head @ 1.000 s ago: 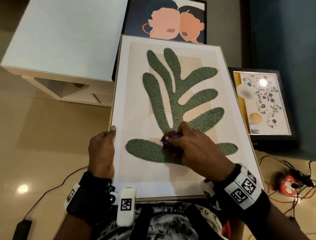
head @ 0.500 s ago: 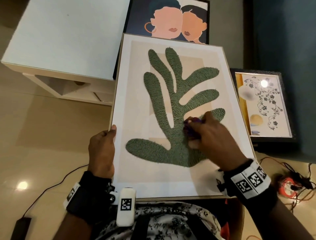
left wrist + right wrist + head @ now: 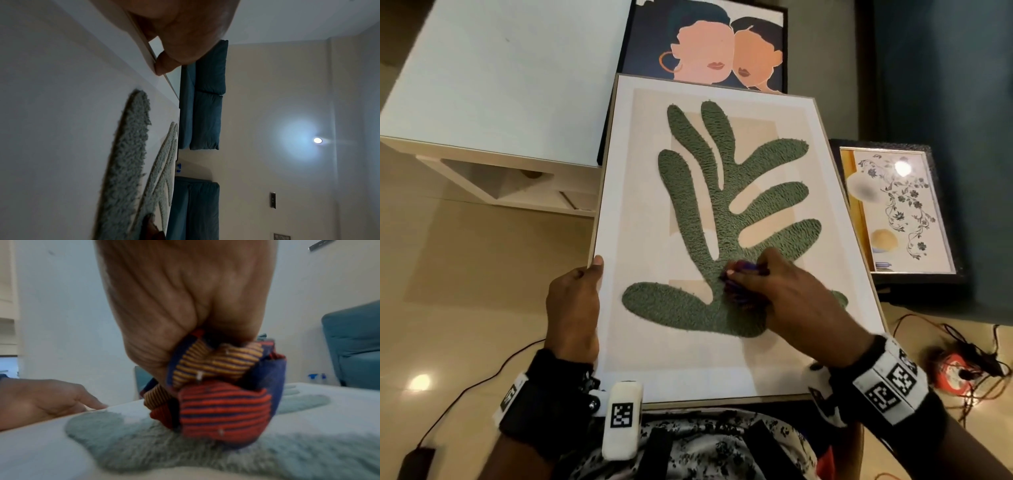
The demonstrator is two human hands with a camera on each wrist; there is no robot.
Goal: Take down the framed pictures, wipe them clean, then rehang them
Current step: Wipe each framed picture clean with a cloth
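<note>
**Two hands on the leaf picture, mid-wipe**

Two hands worked one frame. The leaf picture (image 3: pixel 726 219) lay tilted on the person's lap, near edge against the body. The left hand (image 3: pixel 573 308) held the frame's left edge, thumb on the front border w/ the remaining fingers wrapped behind; the left wrist view showed a fingertip curled over the thin rim. The right hand (image 3: pixel 787 301) was bunched round a balled striped cloth (image 3: pixel 222 395), red, orange and blue, pressing it onto the green tufted leaf (image 3: pixel 709 212) just where the lower lobes met the stem. So the cloth sat right of the left-hand grip and a bit beyond it, towards the frame's middle.

Judgement: wiping stage, approx. mid-task; nothing rehung yet. Two other frames waited: the faces picture (image 3: pixel 709 51) beyond the held one, propped by the white table (image 3: pixel 493 78), and the floral picture (image 3: pixel 897 209) off to the right of the cloth hand.

Risks from here:
- Tufted pile could snag or shed if the cloth dragged hard against the nap.
- Only one edge was gripped; a strong push on the far right side could pivot the frame off the lap, towards the floral picture or the cables (image 3: pixel 962 370) on the floor.
- Far corner sat v. close to the faces picture; a slide fwd could knock it.
</note>
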